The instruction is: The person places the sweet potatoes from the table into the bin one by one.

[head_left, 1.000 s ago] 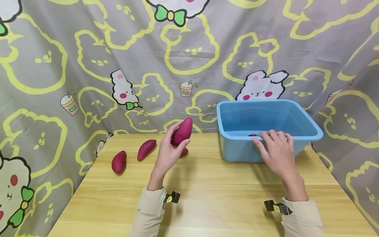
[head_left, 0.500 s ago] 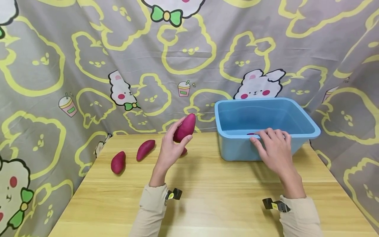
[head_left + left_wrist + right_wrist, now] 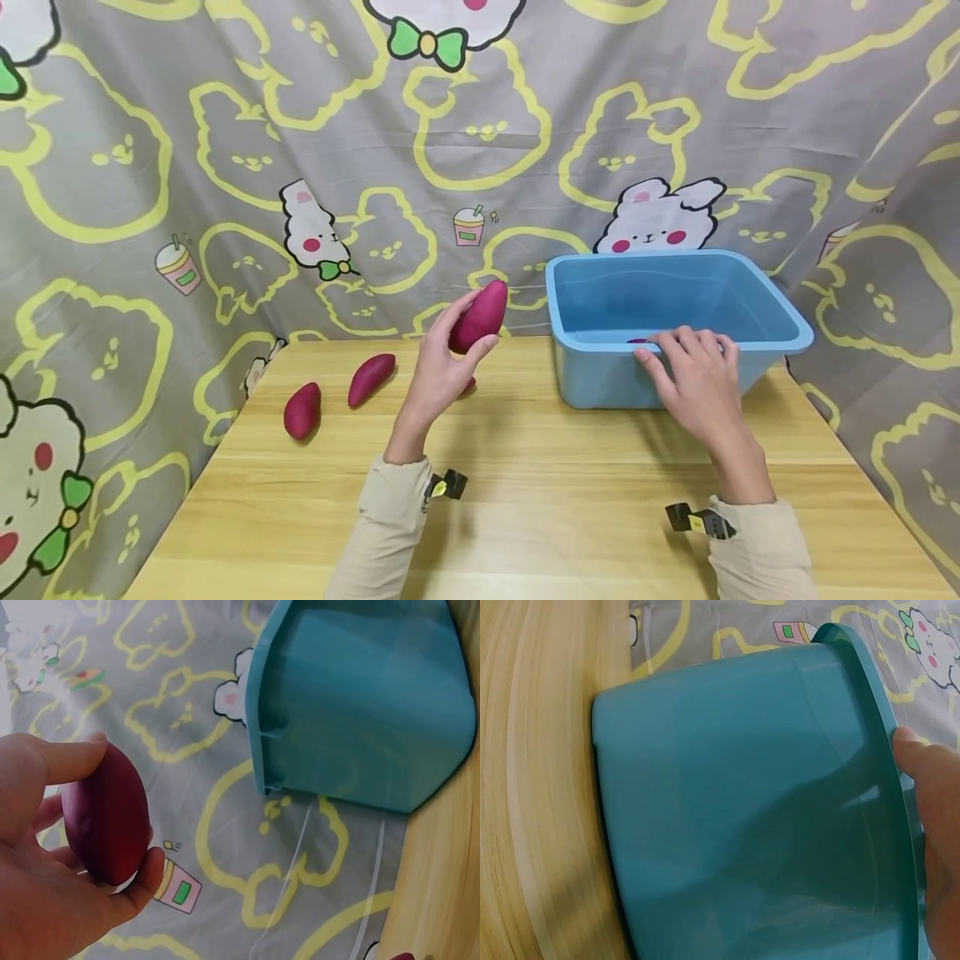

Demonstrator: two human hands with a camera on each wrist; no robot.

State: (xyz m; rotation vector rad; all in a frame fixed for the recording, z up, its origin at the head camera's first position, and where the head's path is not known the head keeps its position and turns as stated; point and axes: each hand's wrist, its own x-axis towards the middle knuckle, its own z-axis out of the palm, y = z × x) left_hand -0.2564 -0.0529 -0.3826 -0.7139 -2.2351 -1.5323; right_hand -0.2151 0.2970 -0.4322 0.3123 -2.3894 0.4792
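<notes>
My left hand [image 3: 441, 372] grips a purple-red sweet potato [image 3: 482, 318] above the table, tilted with one end up. In the left wrist view, the thumb lies on one side of this sweet potato [image 3: 109, 817] and the fingers wrap the other. At right, my right hand [image 3: 699, 385] holds the front rim of a blue plastic bin [image 3: 600, 380], fingers over the edge and thumb outside. The right wrist view shows the bin's outer wall [image 3: 735, 787] with the hand [image 3: 937, 810] at its rim. A sliver of purple [image 3: 637, 341] shows inside the bin; the rest is hidden.
Two sweet potatoes lie on the left of the wooden table [image 3: 555, 500]: a stubby one [image 3: 302, 412] and a longer one [image 3: 372, 379]. Another [image 3: 470, 386] is mostly hidden behind my left hand. A patterned grey curtain [image 3: 517, 108] hangs behind the table.
My left hand has moved a little right and upward with the sweet potato, towards the bin. The right hand keeps its hold on the rim.
</notes>
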